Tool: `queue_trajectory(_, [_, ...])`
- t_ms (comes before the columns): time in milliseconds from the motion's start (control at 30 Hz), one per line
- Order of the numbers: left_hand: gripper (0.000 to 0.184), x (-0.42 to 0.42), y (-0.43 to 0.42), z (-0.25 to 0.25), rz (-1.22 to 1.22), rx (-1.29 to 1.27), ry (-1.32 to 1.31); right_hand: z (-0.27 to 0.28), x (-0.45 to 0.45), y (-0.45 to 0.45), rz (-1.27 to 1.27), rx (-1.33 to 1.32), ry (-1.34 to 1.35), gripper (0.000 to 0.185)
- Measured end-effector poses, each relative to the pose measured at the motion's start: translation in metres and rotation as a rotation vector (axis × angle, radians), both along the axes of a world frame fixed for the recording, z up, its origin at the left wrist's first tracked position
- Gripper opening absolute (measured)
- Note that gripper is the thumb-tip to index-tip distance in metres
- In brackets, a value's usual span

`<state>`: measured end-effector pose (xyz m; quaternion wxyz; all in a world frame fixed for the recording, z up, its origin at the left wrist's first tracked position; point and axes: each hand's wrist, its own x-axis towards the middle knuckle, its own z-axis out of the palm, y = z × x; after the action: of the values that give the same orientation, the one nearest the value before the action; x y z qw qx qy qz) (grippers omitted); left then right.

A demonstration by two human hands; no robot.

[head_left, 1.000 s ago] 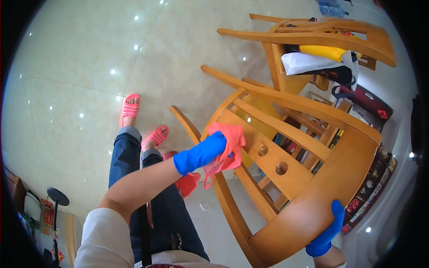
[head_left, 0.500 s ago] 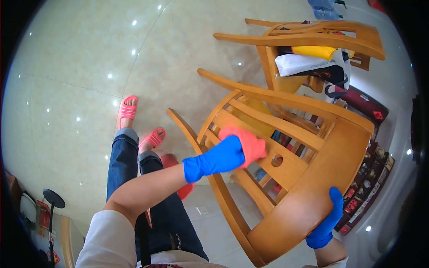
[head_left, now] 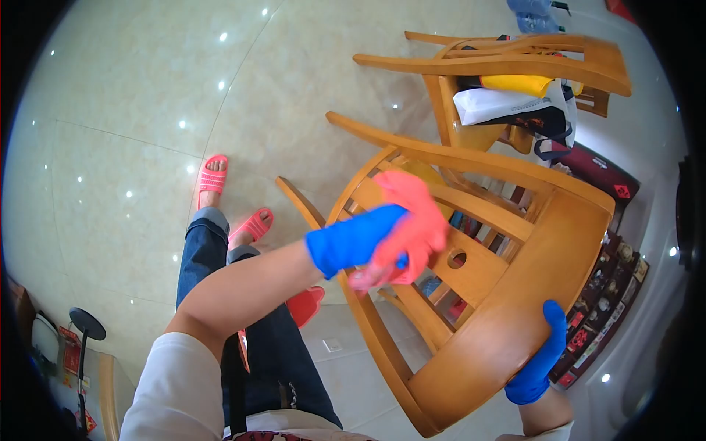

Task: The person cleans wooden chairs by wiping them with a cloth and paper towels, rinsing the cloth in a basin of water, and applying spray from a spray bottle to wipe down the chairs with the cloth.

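Note:
A coral-red cloth (head_left: 415, 228) is bunched in my left hand (head_left: 360, 237), which wears a blue glove. The cloth lies over the slatted backrest of a wooden chair (head_left: 507, 323), and it hides most of my fingers. Part of the cloth hangs down toward one side rail, blurred by motion. At the far right, my blue-gloved right hand (head_left: 540, 360) grips the edge of the chair's broad top rail. Its thumb extends along the front face, while the other fingers are hidden behind the wood. A round hole shows in the middle slat beside the cloth.
Another wooden chair (head_left: 515, 66) stands behind, carrying bags and a yellow item (head_left: 518, 84). A dark display rack (head_left: 599, 316) with small items is at the right. My feet in pink slippers (head_left: 213, 180) are on the tiled floor (head_left: 132, 88). A round black-topped stand (head_left: 88, 323) is at lower left.
My left hand has shifted up and slightly right across the backrest, and the cloth now hangs more spread out. My right hand keeps its hold on the top rail.

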<state>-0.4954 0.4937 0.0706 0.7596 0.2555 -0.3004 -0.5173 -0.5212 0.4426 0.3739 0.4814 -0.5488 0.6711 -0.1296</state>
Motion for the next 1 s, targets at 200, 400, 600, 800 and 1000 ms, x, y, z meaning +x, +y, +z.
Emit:
queue_trajectory(200, [0.033, -0.047, 0.1, -0.039, 0.247, 0.304, -0.194, 0.001, -0.006, -0.005, 0.048, 0.094, 0.008, 0.041])
queue_trajectory(400, [0.054, -0.098, 0.092, 0.068, -0.13, -0.044, 0.835, 0.008, -0.022, -0.018, 0.094, 0.009, 0.108, 0.045])
queue_trajectory(600, [0.053, -0.136, 0.047, 0.037, 0.181, 0.179, 0.207, 0.013, -0.037, -0.033, 0.222, -0.12, 0.172, 0.042])
queue_trajectory(800, [0.037, -0.137, 0.012, -0.109, -0.347, 1.089, -1.243, 0.028, -0.039, -0.028, 1.46, -0.711, 0.572, 0.063])
queue_trajectory(1000, [0.021, -0.057, 0.02, -0.188, 0.381, 1.126, -0.229, 0.054, -0.089, -0.053, 1.051, -0.527, 0.508, 0.059])
